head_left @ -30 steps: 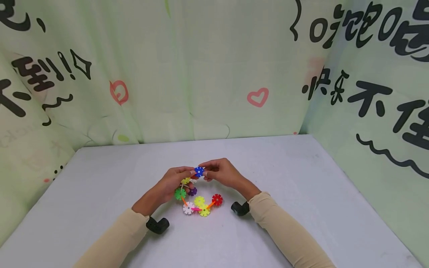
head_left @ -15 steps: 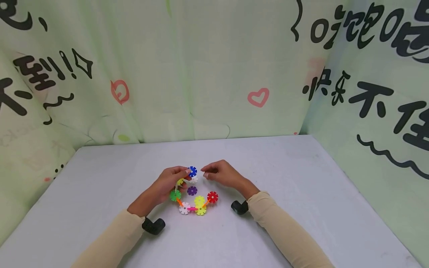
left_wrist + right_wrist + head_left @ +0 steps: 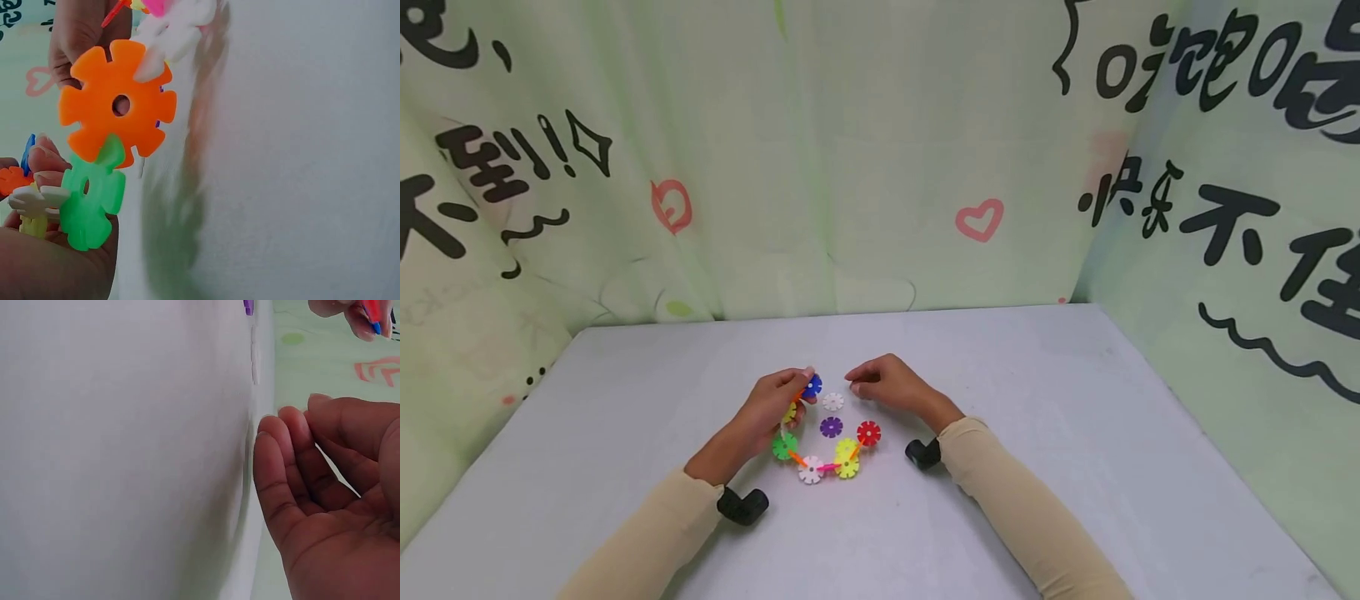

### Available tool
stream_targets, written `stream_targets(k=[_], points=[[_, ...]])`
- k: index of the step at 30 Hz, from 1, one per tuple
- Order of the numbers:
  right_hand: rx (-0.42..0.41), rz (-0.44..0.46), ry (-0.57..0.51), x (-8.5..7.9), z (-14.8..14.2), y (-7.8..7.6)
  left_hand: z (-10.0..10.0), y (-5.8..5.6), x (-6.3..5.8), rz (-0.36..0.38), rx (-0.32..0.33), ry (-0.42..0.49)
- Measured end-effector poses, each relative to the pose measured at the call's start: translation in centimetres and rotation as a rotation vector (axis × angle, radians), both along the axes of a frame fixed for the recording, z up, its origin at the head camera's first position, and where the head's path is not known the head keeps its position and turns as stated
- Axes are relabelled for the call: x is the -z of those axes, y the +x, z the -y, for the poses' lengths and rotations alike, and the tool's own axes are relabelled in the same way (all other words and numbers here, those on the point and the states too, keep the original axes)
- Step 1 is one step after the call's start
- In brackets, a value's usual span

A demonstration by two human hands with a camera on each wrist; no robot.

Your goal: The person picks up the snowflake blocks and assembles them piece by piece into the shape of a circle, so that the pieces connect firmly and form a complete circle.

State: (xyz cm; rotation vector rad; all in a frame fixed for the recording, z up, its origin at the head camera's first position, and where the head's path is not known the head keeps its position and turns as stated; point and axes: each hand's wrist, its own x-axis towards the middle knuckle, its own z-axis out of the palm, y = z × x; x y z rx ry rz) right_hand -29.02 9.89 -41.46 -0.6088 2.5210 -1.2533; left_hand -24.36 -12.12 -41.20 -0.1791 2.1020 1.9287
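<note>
A curved chain of slotted plastic snowflake discs hangs from my left hand, which pinches it near the blue disc at its end. From there it runs through yellow, the green disc, the orange disc, a white disc, pink and yellow pieces, to the red disc. My right hand is to the right of the blue disc and apart from it. Its fingers are loosely bent, with nothing between them in the right wrist view.
On the white table lie a loose white disc and a loose purple disc, between the hands and inside the chain's curve. A printed curtain stands behind the table and along its sides.
My right hand has let go of the blue disc. The left hand has moved left with the chain, so the loose white and purple discs show fully.
</note>
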Motion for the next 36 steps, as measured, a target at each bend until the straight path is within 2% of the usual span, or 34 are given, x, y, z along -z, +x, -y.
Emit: stream_targets(k=[7,13,22,36], points=[[-0.001,0.014,0.022,-0.1,1.0,-0.7,0.2,-0.2,0.0,0.003,-0.044,0.007],[-0.053,0.047,0.048,-0.3,2.0,-1.0,0.6,0.0,0.1,0.028,-0.091,0.024],[-0.100,0.053,0.101,-0.5,2.3,-0.7,0.6,0.1,0.2,0.022,-0.036,0.087],[-0.124,0.042,0.164,0.0,2.9,-0.6,0.6,0.1,0.4,0.056,-0.059,0.072]])
